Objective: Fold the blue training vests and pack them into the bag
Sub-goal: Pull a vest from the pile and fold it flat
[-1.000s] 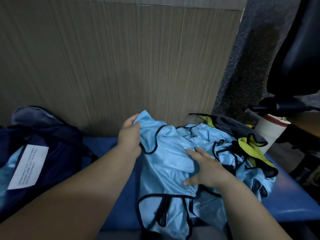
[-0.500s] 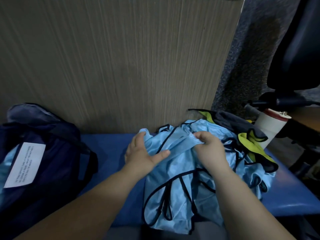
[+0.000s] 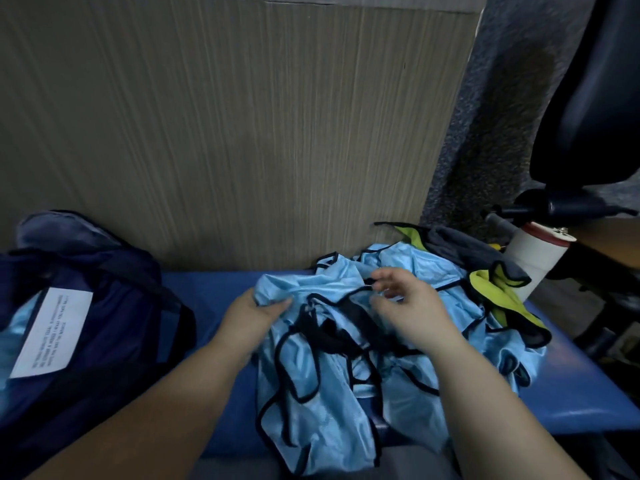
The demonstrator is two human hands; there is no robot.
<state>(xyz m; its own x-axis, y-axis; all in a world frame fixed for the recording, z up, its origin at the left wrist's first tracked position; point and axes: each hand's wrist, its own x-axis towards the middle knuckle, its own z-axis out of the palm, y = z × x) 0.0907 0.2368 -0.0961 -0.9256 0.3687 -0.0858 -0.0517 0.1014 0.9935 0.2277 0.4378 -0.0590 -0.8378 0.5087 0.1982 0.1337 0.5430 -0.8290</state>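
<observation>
The top vest [image 3: 311,393] lies right under both hands, its long axis running from the wall side toward the person, with its lower end drooping over the near edge of the counter [image 3: 571,393]. Its far end, where the black-trimmed straps tangle, sits between the hands. The left hand [image 3: 252,313] grips the far left corner of the fabric, thumb on top and fingers tucked beneath. The right hand [image 3: 412,306] hovers at the black trim near the far right side, fingers loosely curled. I cannot tell whether it pinches the trim or only reaches for it.

The rest of the pile [image 3: 433,271] lies just behind and to the right of this vest, touching it. The bag [image 3: 114,306] stands open on the left, well apart from the vest and nearer the left hand.

The fold likely turns on this. With the two far corners held level, the vest can be drawn clear of the pile and laid flat along its length, and the packing sweep then goes leftward.
</observation>
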